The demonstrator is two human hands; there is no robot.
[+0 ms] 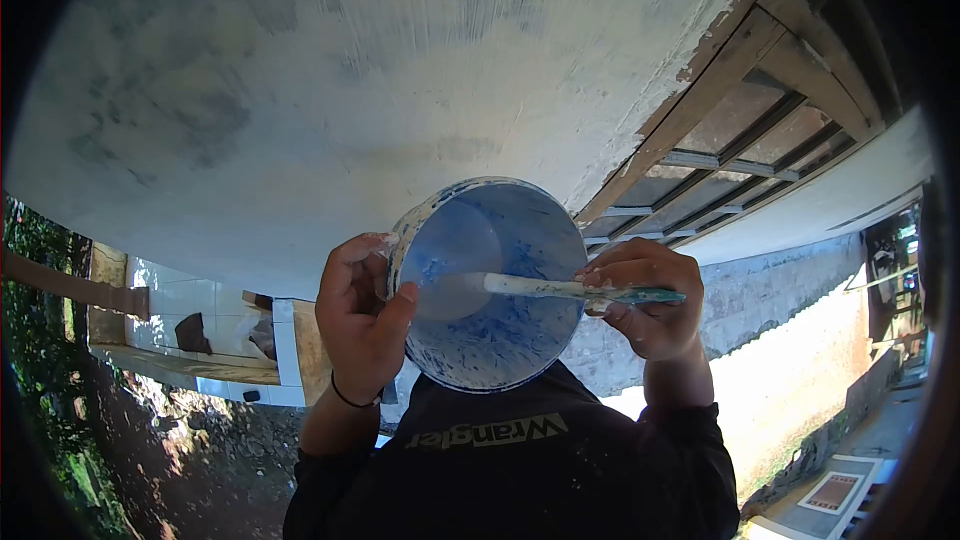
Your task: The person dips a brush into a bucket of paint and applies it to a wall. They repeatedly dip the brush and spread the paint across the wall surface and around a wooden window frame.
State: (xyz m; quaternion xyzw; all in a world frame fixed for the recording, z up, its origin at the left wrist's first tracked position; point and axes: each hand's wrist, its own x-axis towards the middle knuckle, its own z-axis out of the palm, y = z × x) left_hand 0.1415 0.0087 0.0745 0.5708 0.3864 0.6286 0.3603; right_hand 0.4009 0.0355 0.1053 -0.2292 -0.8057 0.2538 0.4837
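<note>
A round paint bucket [480,350], tilted so its inside faces me, is held in front of my chest. Blue and white smears coat its inner wall, and pale paint shows at the bottom. My left hand [362,310] grips the left rim, thumb over the edge, fingers partly hidden behind the wall. At the opposite rim, my right hand [648,298] pinches a paintbrush [540,288] with a green-tipped handle. Its white-coated end reaches inside the bucket; the bristles cannot be made out clearly against the pale paint.
Ahead stands a pale, streaky painted wall [400,60]. A wooden window frame [730,130] with glass panes adjoins it on the right. A tiled ledge [225,315] with dark objects lies left, above leaf-strewn ground [220,450]. A low grey wall [750,300] runs at right.
</note>
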